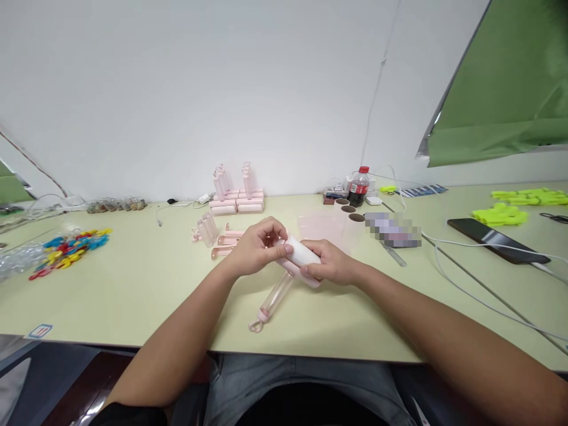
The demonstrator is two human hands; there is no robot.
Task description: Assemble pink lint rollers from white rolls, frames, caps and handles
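In the middle of the head view, a white lint roller (302, 253) with a pink cover is held up off the table. My left hand (265, 244) pinches its left end between thumb and curled fingers. Around its right end my right hand (331, 262) is closed, with the thumb along the lower side. Below the roller, a clear tube handle (277, 296) slants down to a pink cap and a small loop. The join between tube and roller is partly hidden. Left of my hands lie pink roller parts (227, 239) and several short clear tubes (206, 229).
Pink lint rollers (237, 204) stand against the wall. Cardboard-cored rolls (356, 220) and a cola bottle (358, 188) are at the back right. A phone (497, 239) with a white cable lies farther right. Coloured plastic pieces (73, 248) are spread on the left.
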